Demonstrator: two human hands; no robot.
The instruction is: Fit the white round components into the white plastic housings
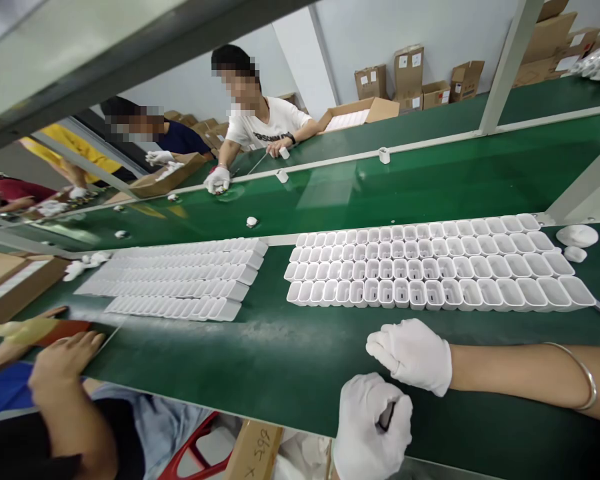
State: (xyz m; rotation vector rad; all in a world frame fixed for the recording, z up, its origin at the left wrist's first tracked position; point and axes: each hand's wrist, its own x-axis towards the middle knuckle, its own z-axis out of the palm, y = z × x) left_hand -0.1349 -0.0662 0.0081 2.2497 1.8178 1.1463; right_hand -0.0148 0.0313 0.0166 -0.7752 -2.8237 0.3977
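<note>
My left hand point(373, 427), in a white glove, is at the table's near edge with its fingers curled round. A dark gap shows inside the curl; what it holds, if anything, I cannot make out. Just beyond it, my right hand point(411, 357), also gloved, hovers over or rests on the green tabletop point(260, 353). Its fingers are bent together, and anything in them is hidden. In front of both hands stand several close rows of small white open-topped cups point(487, 292); those in the middle show a dark slot in the bottom. Neither hand touches the rows.
More white cups point(180, 293) stand in rows to the left. Beside them a co-worker's bare hand point(67, 357) is at the table. A green conveyor belt point(445, 180) runs behind, carrying scattered white pieces. Across it sits a person in a white shirt point(267, 120). Metal posts point(510, 67) frame the bench.
</note>
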